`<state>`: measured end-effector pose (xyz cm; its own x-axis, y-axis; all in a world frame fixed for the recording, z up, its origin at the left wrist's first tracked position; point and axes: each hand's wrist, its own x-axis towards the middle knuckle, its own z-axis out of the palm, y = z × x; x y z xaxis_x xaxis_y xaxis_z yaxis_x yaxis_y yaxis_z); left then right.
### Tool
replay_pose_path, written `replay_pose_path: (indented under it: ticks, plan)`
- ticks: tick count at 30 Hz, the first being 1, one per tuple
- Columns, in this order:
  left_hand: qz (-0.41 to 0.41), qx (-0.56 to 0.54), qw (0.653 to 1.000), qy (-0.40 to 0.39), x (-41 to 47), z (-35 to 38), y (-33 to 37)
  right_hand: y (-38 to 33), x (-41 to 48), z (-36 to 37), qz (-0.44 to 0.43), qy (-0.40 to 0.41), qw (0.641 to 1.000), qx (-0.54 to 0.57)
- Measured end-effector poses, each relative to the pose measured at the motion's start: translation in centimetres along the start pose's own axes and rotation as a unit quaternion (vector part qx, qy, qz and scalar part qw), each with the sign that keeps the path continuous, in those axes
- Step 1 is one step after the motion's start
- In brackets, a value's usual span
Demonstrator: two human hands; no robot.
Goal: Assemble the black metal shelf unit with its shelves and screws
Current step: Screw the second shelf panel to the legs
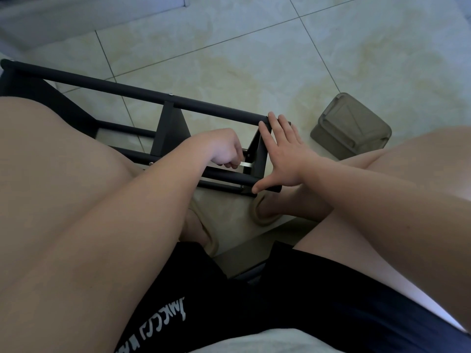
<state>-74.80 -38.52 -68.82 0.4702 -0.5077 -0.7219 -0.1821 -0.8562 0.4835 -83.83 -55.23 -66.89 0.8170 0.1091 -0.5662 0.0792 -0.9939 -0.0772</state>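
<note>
Evidently a fastening step: black metal shelf unit lying on its side on the tiled floor, between the seated person's knees, with two shelf panels already fixed between the long tubes. Left hand curled closed around a small silvery tool, probably a hex key or wrench, its tip set against the inner face of the end shelf near the lower tube; screw itself too small to make out. Right hand spread flat and wide, fingers reaching the upper tube end, thumb touching the lower tube end, bracing the frame and gripping nothing. Next move judged to call for short turns of the tool with steady counter-pressure from the bracing palm, since the frame appears free to slide on the smooth tile. Working room tight: tool confined between the two shelf panels and the tubes, wrist swing limited by the lower tube. Open floor beyond the upper tube; folded olive pouch just beside the frame's end; sandalled foot directly under the bracing wrist.
</note>
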Motion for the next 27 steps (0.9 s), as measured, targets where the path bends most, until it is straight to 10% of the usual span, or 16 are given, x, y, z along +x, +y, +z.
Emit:
replay_pose_path:
  ticks: [6,14,27]
  plan:
    - [0.009,-0.015,1.000,0.012,0.3,-0.2,0.6,0.1,0.1,0.1,-0.001,0.001,1.000,0.000]
    - [-0.070,-0.391,0.917,0.032,1.3,2.0,1.2,0.1,0.1,0.2,-0.002,0.003,1.000,-0.003]
    - [-0.087,-0.420,0.900,0.077,1.4,2.1,2.0,0.1,0.1,0.1,-0.002,0.004,1.000,-0.001]
